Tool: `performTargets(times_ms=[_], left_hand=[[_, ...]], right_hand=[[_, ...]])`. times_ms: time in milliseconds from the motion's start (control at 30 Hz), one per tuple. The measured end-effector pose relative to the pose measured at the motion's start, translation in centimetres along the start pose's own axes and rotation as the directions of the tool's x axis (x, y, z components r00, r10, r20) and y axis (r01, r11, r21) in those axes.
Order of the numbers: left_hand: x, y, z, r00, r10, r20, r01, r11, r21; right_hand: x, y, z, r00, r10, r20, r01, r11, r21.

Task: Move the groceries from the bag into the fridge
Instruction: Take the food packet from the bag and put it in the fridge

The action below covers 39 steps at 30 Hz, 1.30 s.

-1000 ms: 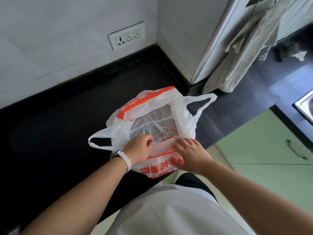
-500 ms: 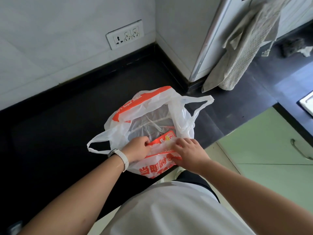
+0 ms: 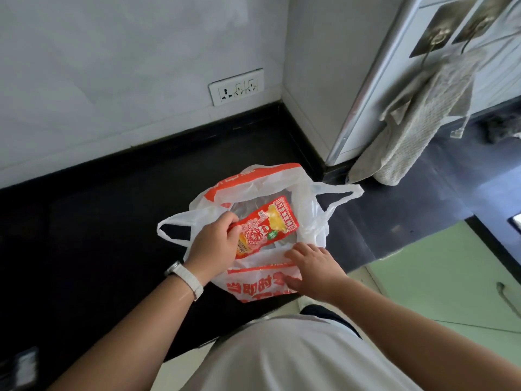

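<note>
A white plastic bag (image 3: 308, 218) with orange print stands open on the black countertop (image 3: 98, 235). My left hand (image 3: 215, 241), with a white watch on the wrist, grips the near end of a red and yellow food packet (image 3: 267, 224) that sticks up out of the bag's mouth. My right hand (image 3: 313, 268) pinches the bag's near rim and holds it down. Clear wrapping shows deeper inside the bag. No fridge is recognisable in this view.
A white wall socket (image 3: 236, 87) sits on the wall behind the counter. A beige cloth (image 3: 417, 122) hangs from a hook on a white panel at the right. Green cabinet fronts (image 3: 445, 277) lie below the counter edge at the right.
My left hand has pulled the red packet up out of the bag; a second ago it was hidden inside. My right hand has stayed on the bag's rim.
</note>
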<state>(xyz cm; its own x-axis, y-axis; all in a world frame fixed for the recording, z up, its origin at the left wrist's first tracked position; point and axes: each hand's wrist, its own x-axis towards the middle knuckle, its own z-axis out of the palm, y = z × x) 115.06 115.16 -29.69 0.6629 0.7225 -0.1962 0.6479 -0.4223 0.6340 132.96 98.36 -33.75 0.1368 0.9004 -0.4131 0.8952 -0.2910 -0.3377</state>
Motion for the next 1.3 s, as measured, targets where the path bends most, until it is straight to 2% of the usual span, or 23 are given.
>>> performTargets(times_ms=[67, 133, 267, 367, 500, 633, 700, 833, 1000, 1300], left_hand=[[-0.2, 1.0, -0.5, 0.997, -0.056, -0.059, 0.050, 0.994, -0.093], [-0.4, 2.0, -0.8, 0.986, -0.140, -0.092, 0.119, 0.971, -0.207], [-1.0, 3.8, -1.0, 0.954, -0.271, -0.130, 0.204, 0.901, -0.382], [-1.4, 5.2, -0.6, 0.913, -0.372, -0.169, 0.246, 0.831, -0.499], [-2.0, 7.8, 0.2, 0.858, -0.491, -0.153, 0.274, 0.688, -0.671], [-2.7, 10.3, 1.0, 0.829, -0.536, -0.158, 0.268, 0.630, -0.729], [-3.2, 11.2, 1.4, 0.824, -0.548, -0.144, 0.265, 0.598, -0.756], [-4.7, 12.9, 2.1, 0.805, -0.580, -0.127, 0.250, 0.525, -0.813], [-6.9, 14.0, 2.2, 0.694, -0.700, -0.166, 0.164, 0.379, -0.911], [-13.8, 12.3, 1.8, 0.496, -0.824, -0.275, 0.074, 0.356, -0.931]], right_hand=[[0.4, -0.2, -1.0, 1.000, 0.017, -0.011, -0.017, 0.997, 0.074], [0.8, -0.4, -2.2, 0.998, 0.062, -0.013, -0.056, 0.964, 0.259], [1.4, -0.7, -4.9, 0.992, 0.121, -0.026, -0.083, 0.809, 0.581], [1.9, -0.5, -7.6, 0.996, 0.084, 0.004, -0.058, 0.647, 0.760], [2.8, -0.3, -10.6, 0.995, -0.009, 0.096, -0.088, 0.329, 0.940], [3.8, 0.0, -11.9, 0.990, -0.044, 0.137, -0.126, 0.195, 0.973], [3.9, 0.2, -12.4, 0.988, -0.073, 0.135, -0.118, 0.206, 0.972], [3.7, 0.2, -12.8, 0.968, -0.208, 0.139, -0.069, 0.315, 0.947], [2.7, -2.1, -12.6, 0.902, -0.403, 0.153, 0.028, 0.409, 0.912], [0.3, -8.9, -10.8, 0.826, -0.517, 0.223, 0.087, 0.508, 0.857]])
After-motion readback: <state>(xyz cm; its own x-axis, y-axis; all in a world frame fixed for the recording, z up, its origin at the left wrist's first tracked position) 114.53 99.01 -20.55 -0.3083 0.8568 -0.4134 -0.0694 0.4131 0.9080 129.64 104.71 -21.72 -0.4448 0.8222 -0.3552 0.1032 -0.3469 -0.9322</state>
